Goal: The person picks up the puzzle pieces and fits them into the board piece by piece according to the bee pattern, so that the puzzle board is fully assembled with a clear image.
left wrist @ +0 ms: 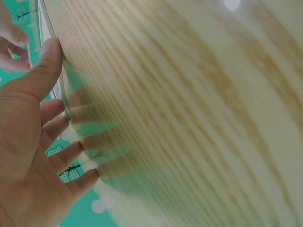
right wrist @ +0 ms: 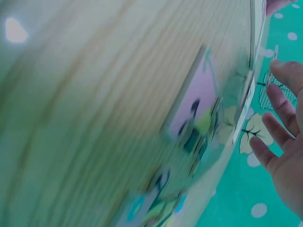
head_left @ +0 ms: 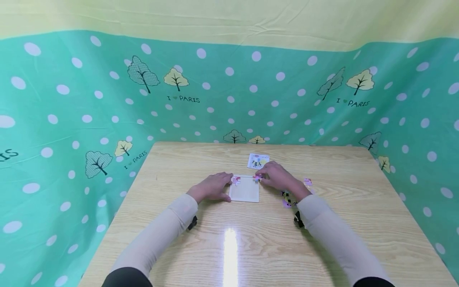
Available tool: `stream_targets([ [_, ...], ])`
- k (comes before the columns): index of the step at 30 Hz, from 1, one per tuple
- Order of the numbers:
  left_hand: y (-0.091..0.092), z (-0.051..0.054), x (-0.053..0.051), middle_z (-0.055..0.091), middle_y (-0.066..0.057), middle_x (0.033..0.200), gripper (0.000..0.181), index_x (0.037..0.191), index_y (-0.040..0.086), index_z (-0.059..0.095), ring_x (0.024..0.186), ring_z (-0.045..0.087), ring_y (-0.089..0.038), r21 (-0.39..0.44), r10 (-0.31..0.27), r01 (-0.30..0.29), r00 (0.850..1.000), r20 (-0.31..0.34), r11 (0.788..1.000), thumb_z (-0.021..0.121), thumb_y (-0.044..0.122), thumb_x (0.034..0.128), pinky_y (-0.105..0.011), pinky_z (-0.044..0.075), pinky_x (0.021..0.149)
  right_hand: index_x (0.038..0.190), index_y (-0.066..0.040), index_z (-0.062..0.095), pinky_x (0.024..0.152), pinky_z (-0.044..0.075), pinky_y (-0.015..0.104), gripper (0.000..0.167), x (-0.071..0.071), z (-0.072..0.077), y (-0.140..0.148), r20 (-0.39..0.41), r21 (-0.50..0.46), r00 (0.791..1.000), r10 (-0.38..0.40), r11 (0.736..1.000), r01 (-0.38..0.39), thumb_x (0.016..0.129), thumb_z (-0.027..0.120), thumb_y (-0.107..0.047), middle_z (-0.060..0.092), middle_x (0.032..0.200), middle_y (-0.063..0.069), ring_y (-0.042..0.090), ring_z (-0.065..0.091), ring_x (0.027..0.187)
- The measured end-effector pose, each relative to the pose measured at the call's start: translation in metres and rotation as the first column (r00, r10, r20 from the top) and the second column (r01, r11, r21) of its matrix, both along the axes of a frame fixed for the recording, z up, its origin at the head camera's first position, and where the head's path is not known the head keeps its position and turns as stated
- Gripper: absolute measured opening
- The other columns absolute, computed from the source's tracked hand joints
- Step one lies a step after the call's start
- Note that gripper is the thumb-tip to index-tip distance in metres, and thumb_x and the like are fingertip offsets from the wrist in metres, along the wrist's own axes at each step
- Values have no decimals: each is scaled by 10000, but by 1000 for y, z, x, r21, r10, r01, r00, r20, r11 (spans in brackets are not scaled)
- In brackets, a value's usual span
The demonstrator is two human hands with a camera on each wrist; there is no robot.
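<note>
A white square puzzle tray [head_left: 244, 193] lies on the table, with a pink jigsaw piece [head_left: 236, 180] in its far left corner. My left hand [head_left: 214, 186] rests along the tray's left side, thumb near the front corner and fingers toward the back one; the left wrist view shows its thumb [left wrist: 47, 61] touching the tray's edge. Over the far right corner, my right hand [head_left: 277, 175] pinches a colourful puzzle piece [head_left: 256, 178]. From the right wrist, that piece [right wrist: 273, 59] appears edge-on between thumb and index finger. Whether it touches the tray cannot be told.
Behind the tray lies a picture card [head_left: 258, 161] with a bee-like figure. Several loose pieces [head_left: 287, 203] sit under and beside the right forearm, and another piece [head_left: 307, 181] lies farther right. A green dotted curtain [head_left: 229, 87] hangs behind the wooden table [head_left: 172, 167].
</note>
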State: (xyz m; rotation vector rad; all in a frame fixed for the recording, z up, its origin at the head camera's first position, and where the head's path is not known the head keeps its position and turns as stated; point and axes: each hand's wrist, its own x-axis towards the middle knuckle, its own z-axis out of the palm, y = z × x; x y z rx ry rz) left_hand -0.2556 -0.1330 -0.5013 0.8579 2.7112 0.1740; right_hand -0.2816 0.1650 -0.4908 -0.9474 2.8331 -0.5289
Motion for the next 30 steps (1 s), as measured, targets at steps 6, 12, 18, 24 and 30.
stream_targets([
  [6, -1, 0, 0, 337, -88, 1663, 960, 1568, 87, 369, 1544, 311, -311, 4, 0, 0, 1000, 7, 1000, 734, 604, 846, -498, 290, 1273, 1247, -169, 740, 1103, 462, 502, 299, -1, -1, -17, 9, 11, 1000, -1, 1000, 1, 953, 714, -218, 730, 1143, 29, 250, 606, 1139],
  [12, -1, 2, 0, 340, -104, 1659, 960, 1570, 78, 361, 1541, 314, -328, 16, -4, 4, 1000, 13, 1000, 736, 591, 851, -511, 288, 1271, 1264, -164, 727, 1130, 440, 523, 315, -3, -4, -31, 19, 12, 1000, 15, 1000, -15, 952, 708, -207, 726, 1194, 53, 287, 593, 1193],
  [18, -1, 1, -1, 345, -106, 1657, 854, 1498, 95, 466, 1536, 325, -322, 9, -15, 15, 1000, 1, 1000, 736, 588, 855, -494, 299, 1270, 1270, -188, 725, 1070, 486, 505, 327, -5, -9, -44, -16, 73, 999, 47, 996, -46, 945, 708, -224, 722, 1196, 58, 275, 603, 1170],
  [24, -1, -4, -2, 332, -101, 1663, 878, 1506, 104, 456, 1539, 319, -323, 6, -17, 17, 1000, -10, 1000, 738, 604, 842, -493, 286, 1275, 1267, -207, 728, 1056, 499, 498, 323, -5, -9, -53, -2, 101, 999, 44, 994, -43, 946, 715, -245, 718, 1208, 57, 271, 593, 1175],
  [30, -1, -2, 0, 357, -110, 1649, 936, 1537, 83, 411, 1530, 337, -325, -3, -22, 22, 999, -28, 1000, 736, 613, 838, -481, 295, 1272, 1239, -203, 743, 1081, 472, 482, 292, -4, -9, -59, -19, 93, 998, 63, 994, -61, 950, 709, -211, 744, 1158, 33, 255, 608, 1137],
])
